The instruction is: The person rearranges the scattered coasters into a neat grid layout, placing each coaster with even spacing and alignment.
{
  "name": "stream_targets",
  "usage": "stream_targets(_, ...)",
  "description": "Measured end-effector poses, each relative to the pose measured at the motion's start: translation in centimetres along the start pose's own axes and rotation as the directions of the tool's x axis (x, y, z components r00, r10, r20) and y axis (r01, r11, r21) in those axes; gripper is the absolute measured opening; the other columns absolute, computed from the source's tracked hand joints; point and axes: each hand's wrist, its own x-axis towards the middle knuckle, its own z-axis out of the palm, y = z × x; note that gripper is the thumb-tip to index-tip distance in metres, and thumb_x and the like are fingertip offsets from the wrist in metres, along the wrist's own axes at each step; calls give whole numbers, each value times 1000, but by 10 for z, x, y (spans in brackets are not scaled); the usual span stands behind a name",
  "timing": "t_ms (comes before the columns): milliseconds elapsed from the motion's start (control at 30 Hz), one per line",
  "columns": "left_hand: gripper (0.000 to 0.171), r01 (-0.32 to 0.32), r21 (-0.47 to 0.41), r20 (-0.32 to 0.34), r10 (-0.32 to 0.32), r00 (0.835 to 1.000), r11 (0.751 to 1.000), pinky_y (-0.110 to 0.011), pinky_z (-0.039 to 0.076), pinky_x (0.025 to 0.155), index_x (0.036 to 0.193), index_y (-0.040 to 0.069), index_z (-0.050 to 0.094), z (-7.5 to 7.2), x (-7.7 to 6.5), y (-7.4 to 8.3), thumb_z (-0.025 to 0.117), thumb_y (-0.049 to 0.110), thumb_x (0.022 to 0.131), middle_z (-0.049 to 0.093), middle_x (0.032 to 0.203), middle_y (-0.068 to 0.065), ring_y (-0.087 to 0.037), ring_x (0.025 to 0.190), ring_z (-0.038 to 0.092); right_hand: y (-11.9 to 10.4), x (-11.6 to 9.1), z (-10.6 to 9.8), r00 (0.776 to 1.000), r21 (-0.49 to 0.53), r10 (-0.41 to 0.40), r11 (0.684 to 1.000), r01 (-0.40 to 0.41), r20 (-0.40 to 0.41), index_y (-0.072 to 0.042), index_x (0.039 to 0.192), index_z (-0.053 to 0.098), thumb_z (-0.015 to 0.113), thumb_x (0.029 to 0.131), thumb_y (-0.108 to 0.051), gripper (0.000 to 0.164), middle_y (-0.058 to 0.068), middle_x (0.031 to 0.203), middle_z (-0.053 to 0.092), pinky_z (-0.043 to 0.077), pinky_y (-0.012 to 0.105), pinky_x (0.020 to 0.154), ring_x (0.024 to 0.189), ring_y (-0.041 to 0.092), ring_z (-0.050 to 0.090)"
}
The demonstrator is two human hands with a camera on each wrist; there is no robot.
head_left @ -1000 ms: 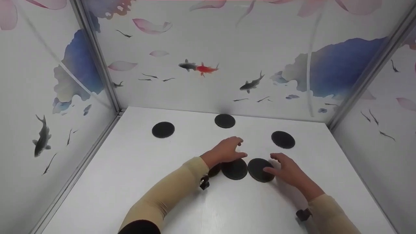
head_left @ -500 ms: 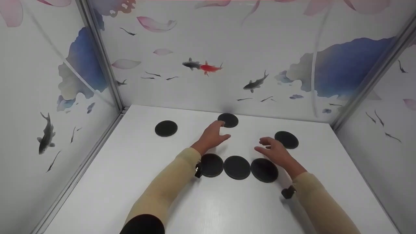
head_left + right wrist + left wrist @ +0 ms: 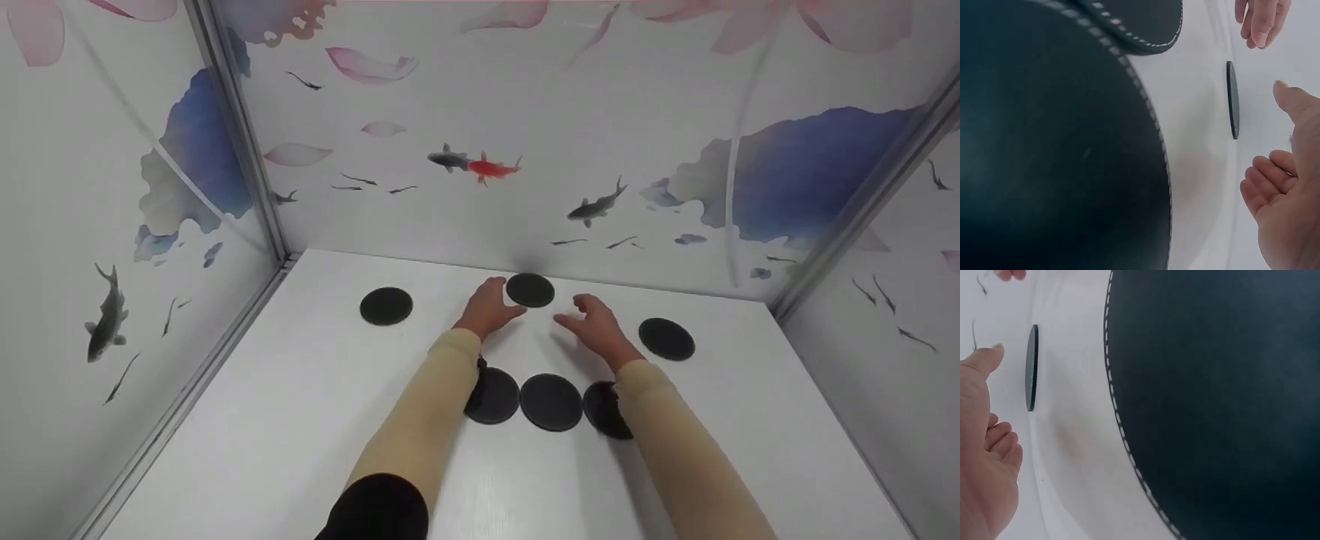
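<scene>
At the back of the white table lies a black round coaster. Just to its left is my left hand, fingers loosely bent and thumb spread; whether it touches the rim I cannot tell. My right hand hovers at the coaster's right front, thumb and fingers apart, holding nothing. Nearer me, three more coasters form a row: left, middle and right. My forearms partly hide the outer two. In the wrist views, large coasters with white stitching fill much of the picture.
Single coasters lie at the back left and the right. White panels printed with fish and petals enclose the table at the back and both sides. Metal posts stand in the corners.
Both hands have left the row of coasters and moved away from me to the back middle coaster. My right hand also moved left. The coasters appear to lie where they were.
</scene>
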Motion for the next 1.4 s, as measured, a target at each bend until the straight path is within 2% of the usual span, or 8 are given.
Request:
stream_targets(167,82,-27,29,0,27,1000,999,-40,33,130,165,1,46,6,6,-1,81,40,102,51,167,-16,-29,157,45,-3,16,8,999,-12,38,999,-38,-25,7,166,38,75,106,-41,85,31,168,42,30,58,130,158,47,38)
stream_targets(367,76,-65,7,-16,65,998,998,-41,36,129,162,1,52,15,16,-4,82,36,102,56,163,-15,-30,155,49,-7,30,22,998,-73,61,995,-62,-10,6,168,34,74,107,-44,89,30,173,35,25,56,133,162,46,31)
stream_targets(667,77,-64,-42,-21,63,998,997,-42,37,128,162,0,52,17,25,2,82,38,101,56,162,-16,-31,154,49,-15,45,35,1000,-135,4,991,-6,-13,13,166,32,79,103,-44,96,34,170,37,26,56,133,161,48,33)
stream_targets(767,73,-75,-14,-22,74,997,997,-41,37,128,161,1,53,19,27,2,81,34,102,58,161,-16,-30,153,51,-13,48,39,1000,-155,-20,988,18,-8,17,163,33,80,103,-40,95,37,168,39,28,55,132,159,49,35)
stream_targets(933,72,-88,42,-10,88,996,995,-39,36,129,161,5,54,24,33,-6,82,31,101,59,161,-12,-28,153,50,-11,50,46,995,-151,-95,984,93,-5,15,158,45,84,101,-29,83,35,160,51,33,55,130,154,48,45)
stream_targets(1033,74,-88,39,0,88,996,995,-40,35,129,163,6,53,27,33,-11,83,31,100,57,163,-12,-28,155,49,-11,48,48,990,-125,-142,982,141,-2,12,156,51,85,99,-22,75,31,156,57,34,55,129,151,46,50)
stream_targets(1267,79,-61,50,34,60,998,997,-42,32,131,168,5,44,20,24,-4,80,32,104,48,171,-14,-29,160,42,-11,47,46,997,-156,-73,985,75,19,12,160,45,78,103,-26,76,32,162,51,31,54,131,155,46,45)
stream_targets(1400,79,-54,51,45,51,998,997,-41,33,131,168,5,44,19,29,-6,79,33,104,49,170,-13,-29,159,43,-11,48,44,998,-139,-52,989,56,37,11,162,42,74,104,-28,77,30,165,48,30,54,131,157,45,41)
